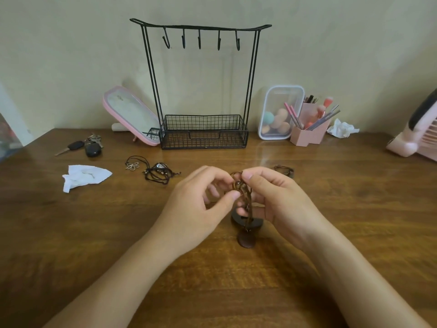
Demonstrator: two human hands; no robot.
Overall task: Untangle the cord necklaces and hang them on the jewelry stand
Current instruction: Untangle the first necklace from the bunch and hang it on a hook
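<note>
Here, a tangled brown cord necklace (241, 192) hangs between both hands over the wooden surface (236, 292), with its dark disc pendant (246, 221) and oval pendant (247, 240) dangling below. The left hand (201, 202) has a narrow thumb-and-forefinger grip on a loop. The right hand (276, 197) pinches the top strands, fingers curled. Knotted dark cord necklaces (156, 172) lie to the left. The black wire jewelry stand (201, 27) rises behind, with open wood grain between.

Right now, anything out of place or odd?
Nothing spilled or damaged. Two crumpled tissues lie loose: one front-left, another right of the pink brush holder. Dark cord necklaces sit tangled left of the left hand; the jewelry stand holds nothing.
</note>
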